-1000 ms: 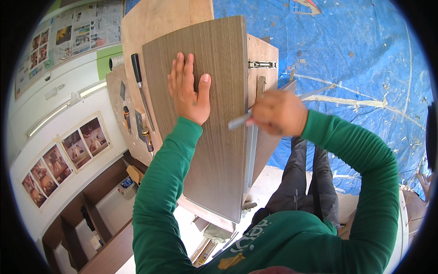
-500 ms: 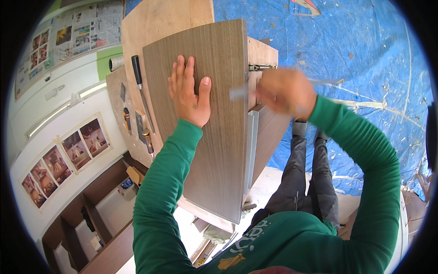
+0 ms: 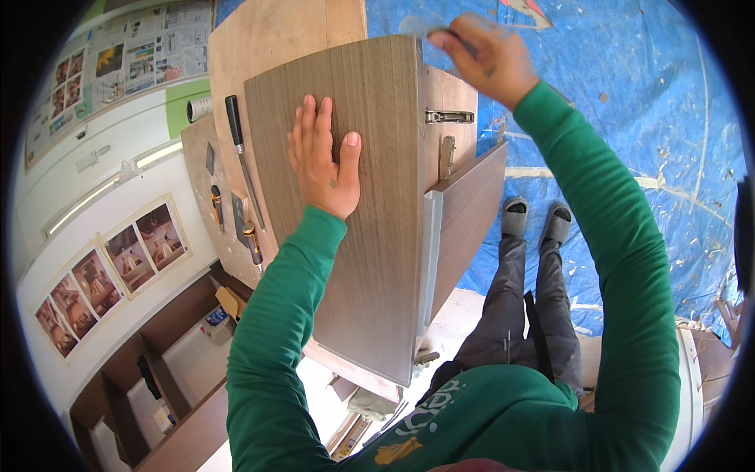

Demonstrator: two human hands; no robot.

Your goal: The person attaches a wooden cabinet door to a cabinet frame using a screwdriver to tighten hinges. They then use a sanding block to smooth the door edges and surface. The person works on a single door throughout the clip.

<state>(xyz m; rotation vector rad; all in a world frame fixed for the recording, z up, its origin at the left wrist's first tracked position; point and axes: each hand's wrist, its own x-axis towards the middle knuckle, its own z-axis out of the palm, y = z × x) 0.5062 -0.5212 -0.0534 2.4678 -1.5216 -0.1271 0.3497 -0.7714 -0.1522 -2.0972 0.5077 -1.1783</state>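
Note:
A curved wood-grain panel (image 3: 377, 220) lies on a plywood cabinet body. My left hand (image 3: 324, 161) rests flat on its upper part, fingers stretched out and thumb apart. Past the panel's far right corner, my right hand (image 3: 489, 59) is closed around a thin, flat grey tool (image 3: 415, 27). Its end is over or beside that corner; motion blur hides its exact kind and whether it touches the panel. Below this hand, a metal hinge (image 3: 450, 117) and a second metal hinge (image 3: 447, 156) show on the cabinet's side.
To the left, a long black-handled tool (image 3: 233, 122) and screwdrivers (image 3: 252, 242) lie on a board. A brown drawer front (image 3: 472, 216) sticks out on the right. Blue sheeting (image 3: 613, 134) covers the floor; open compartments (image 3: 149, 354) stand lower left.
My right hand has moved up and away along the panel's right edge, carrying the flat tool toward the far corner and uncovering the hinges. My left hand stays on the panel.

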